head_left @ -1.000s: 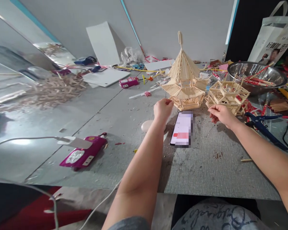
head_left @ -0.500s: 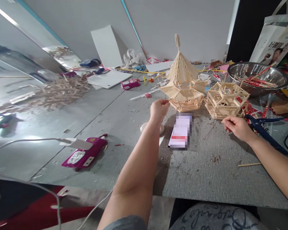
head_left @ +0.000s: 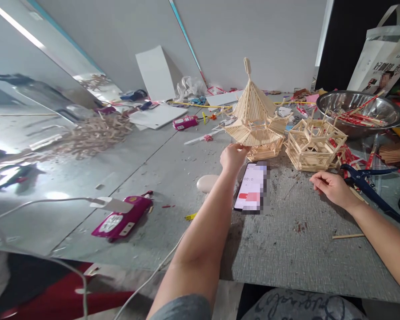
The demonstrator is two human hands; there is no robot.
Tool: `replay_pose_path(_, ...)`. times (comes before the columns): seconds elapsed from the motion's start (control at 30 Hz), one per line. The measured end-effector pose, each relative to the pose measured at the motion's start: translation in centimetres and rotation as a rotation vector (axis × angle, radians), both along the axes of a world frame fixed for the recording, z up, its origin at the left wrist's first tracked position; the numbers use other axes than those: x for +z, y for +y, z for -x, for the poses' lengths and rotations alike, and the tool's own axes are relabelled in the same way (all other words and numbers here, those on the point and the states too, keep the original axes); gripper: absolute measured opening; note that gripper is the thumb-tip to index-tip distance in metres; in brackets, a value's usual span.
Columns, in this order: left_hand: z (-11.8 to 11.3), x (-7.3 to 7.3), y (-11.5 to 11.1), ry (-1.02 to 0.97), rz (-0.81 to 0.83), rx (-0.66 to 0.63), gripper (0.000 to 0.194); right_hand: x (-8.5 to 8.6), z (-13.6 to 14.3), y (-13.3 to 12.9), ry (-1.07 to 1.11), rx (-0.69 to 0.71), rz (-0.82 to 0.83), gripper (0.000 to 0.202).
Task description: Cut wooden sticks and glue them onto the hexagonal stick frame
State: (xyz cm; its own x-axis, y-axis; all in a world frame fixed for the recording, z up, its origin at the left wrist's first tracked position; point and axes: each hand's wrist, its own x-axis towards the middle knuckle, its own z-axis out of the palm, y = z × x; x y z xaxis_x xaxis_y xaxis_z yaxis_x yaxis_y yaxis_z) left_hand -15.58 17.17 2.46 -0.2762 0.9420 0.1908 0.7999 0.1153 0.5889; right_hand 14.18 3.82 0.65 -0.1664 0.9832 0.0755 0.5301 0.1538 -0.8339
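A pagoda model made of thin wooden sticks (head_left: 255, 102), with a pointed roof and a wider skirt roof below, stands on the table in front of me. My left hand (head_left: 234, 158) has its fingers closed at the lower left edge of this pagoda, under the skirt roof, partly hiding the base. My right hand (head_left: 330, 186) is low over the table with its fingers curled, and nothing shows in them. Just beyond it sits an open stick frame (head_left: 315, 149) without a roof. A phone (head_left: 250, 189) with a lit screen lies between my hands.
Blue-handled pliers (head_left: 370, 186) lie right of my right hand. A steel bowl (head_left: 360, 126) holds red-and-white strips. One loose stick (head_left: 348, 236) lies near the front. At left are a purple power strip (head_left: 123, 218) with a charger cable and a pile of sticks (head_left: 96, 133).
My left hand has moved right, further against the pagoda's base. The right hand has stayed nearly where it was. The whole view has shifted slightly.
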Motion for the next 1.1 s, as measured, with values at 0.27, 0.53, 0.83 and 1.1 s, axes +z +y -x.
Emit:
replay_pose_path(0.27, 0.5, -1.3, 2.2, -0.066, -0.037, -0.155, 0.034, -0.4, 0.2, -0.1, -0.033, 0.016, -0.005, 0.033)
replay_pose_path(0.53, -0.5, -1.7, 2.4, -0.169, -0.092, -0.113, 0.038, -0.8, 0.7, -0.4, -0.005, 0.043, 0.054, 0.033)
replay_pose_path(0.83, -0.1, 0.4, 1.5, -0.323, -0.204, 0.002, 0.043, -1.1, 0.9, -0.5, -0.003, 0.093, 0.087, 0.028)
replay_pose_path(1.1, -0.3, 2.4, 1.3, -0.358, -0.236, 0.039, 0.049, -1.7, 0.9, -0.4, 0.043, 0.094, 0.137, 0.029)
